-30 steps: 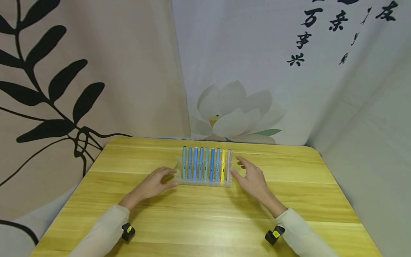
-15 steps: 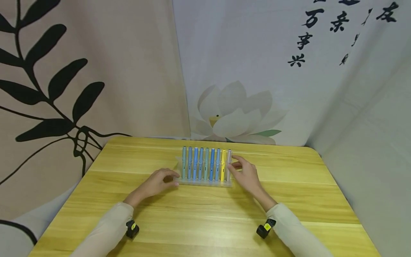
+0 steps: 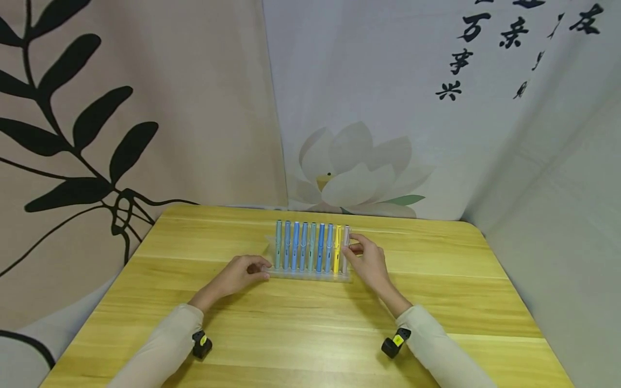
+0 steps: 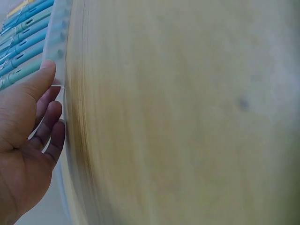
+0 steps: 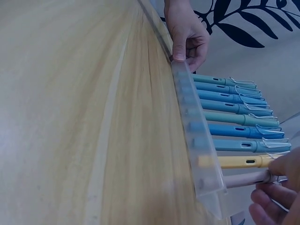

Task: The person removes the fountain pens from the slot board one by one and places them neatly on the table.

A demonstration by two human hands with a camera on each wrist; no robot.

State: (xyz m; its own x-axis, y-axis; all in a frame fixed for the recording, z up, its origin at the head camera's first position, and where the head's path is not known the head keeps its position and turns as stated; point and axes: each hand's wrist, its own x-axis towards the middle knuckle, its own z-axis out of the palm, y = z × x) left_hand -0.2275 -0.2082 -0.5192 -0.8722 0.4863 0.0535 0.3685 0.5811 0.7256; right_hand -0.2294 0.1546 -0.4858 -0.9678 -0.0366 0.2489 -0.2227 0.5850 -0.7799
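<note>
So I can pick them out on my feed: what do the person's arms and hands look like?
The left sleeve and right sleeve are long and cream. Worn at the wrists, the left camera and right camera are small black boxes marked yellow. The left hand and right hand are ungloved. No cables show.

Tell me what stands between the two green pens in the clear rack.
Three blue pens stand side by side between the green pens; both the head view and the right wrist view show it.
</note>
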